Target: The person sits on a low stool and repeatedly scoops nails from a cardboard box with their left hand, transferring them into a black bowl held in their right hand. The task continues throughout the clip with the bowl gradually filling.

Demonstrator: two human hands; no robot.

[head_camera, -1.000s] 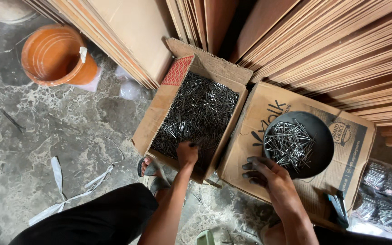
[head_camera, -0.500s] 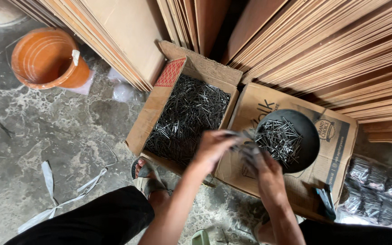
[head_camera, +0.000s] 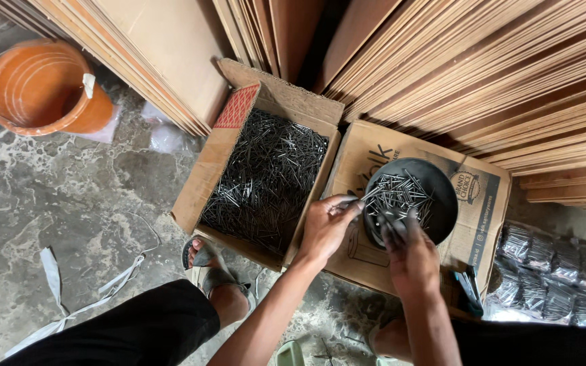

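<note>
Thin grey steel nails (head_camera: 401, 198), long and shiny, lie heaped in a round black metal pan (head_camera: 442, 177) right of frame centre; the pan sits on a closed brown cardboard box (head_camera: 493, 203). Left hand (head_camera: 325, 227) pinches a small bunch of nails at the pan's left rim, fingers closed on them. Right hand (head_camera: 412, 254) is at the pan's near rim, fingers curled over the edge among nails; grip unclear. Open brown cardboard carton (head_camera: 205, 176) at centre, full of loose nails, touches the closed box. Orange plastic bucket (head_camera: 35, 85) upper left. Stacked plywood sheets (head_camera: 496, 74) wall off the top. Bagged nail packs (head_camera: 544, 274) lower right. Grey marbled floor (head_camera: 69, 203) open at left.
</note>
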